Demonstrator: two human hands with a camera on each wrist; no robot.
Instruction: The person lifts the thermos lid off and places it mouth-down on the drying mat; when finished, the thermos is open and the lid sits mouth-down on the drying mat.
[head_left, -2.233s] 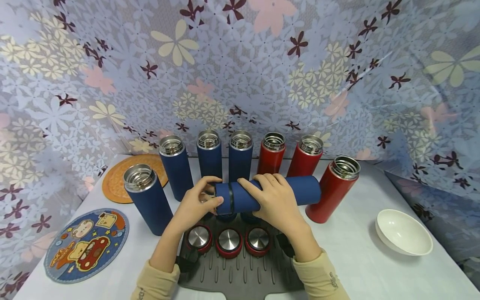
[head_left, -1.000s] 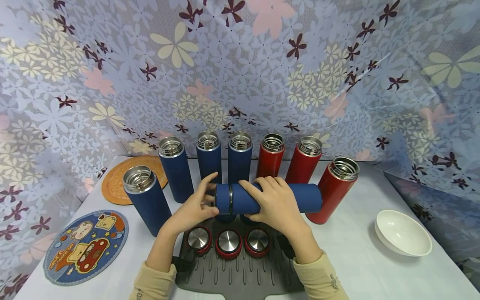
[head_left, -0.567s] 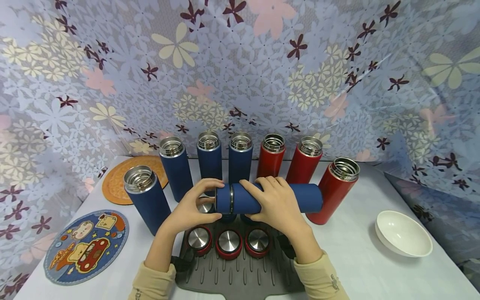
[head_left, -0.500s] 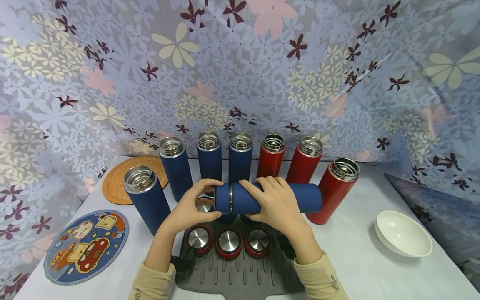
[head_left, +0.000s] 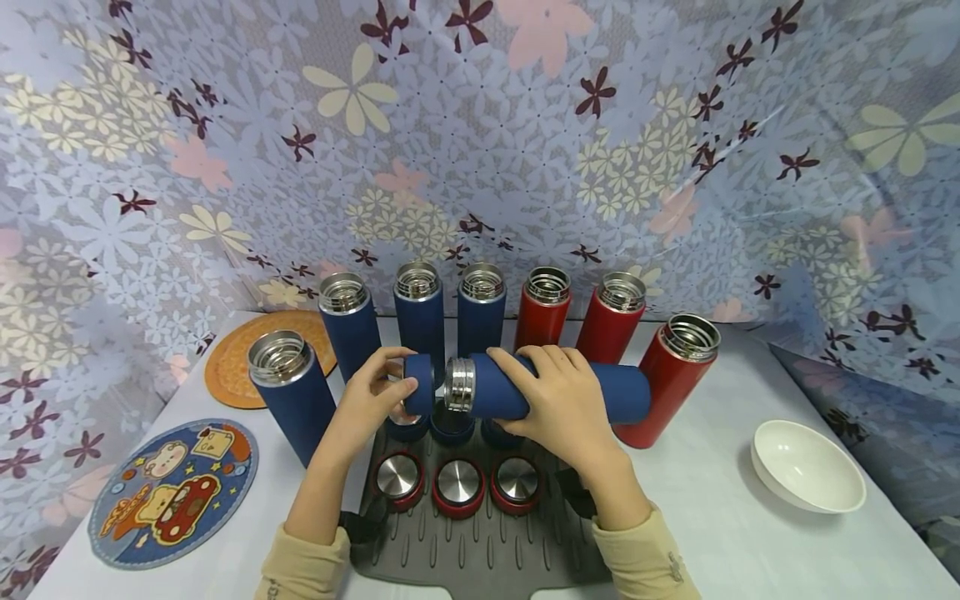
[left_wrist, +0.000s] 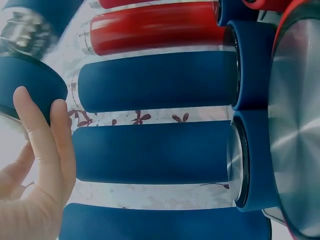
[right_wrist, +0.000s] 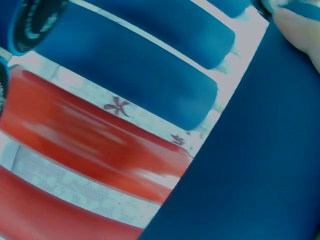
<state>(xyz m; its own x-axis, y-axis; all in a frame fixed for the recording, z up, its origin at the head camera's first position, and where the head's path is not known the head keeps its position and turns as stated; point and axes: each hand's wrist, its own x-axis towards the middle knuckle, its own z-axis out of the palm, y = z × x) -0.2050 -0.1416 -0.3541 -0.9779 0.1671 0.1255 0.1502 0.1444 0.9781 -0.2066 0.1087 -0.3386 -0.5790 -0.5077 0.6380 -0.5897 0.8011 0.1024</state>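
My left hand (head_left: pixel 363 404) holds a blue thermos lid (head_left: pixel 420 385) between thumb and fingers. In the left wrist view the same lid (left_wrist: pixel 35 82) sits at the fingertips. My right hand (head_left: pixel 562 400) grips a blue thermos bottle (head_left: pixel 628 392) lying sideways in the air, its bare steel neck (head_left: pixel 460 385) pointing left at the lid. A small gap separates neck and lid. The right wrist view shows the bottle's blue side (right_wrist: pixel 245 140) filling the right part, with only a bit of thumb visible.
Several open blue bottles (head_left: pixel 292 400) and three open red bottles (head_left: pixel 663 383) stand behind the hands. Below lies a grey ribbed board (head_left: pixel 480 554) with red lids (head_left: pixel 457 483) and blue lids (head_left: pixel 452 423). A white bowl (head_left: pixel 806 467) is right; round mats (head_left: pixel 176 492) are left.
The lid, earlier on the held bottle, has come off leftward in my left hand, baring the steel neck. My left fingers worked at the lid before that. The right hand keeps its grip.
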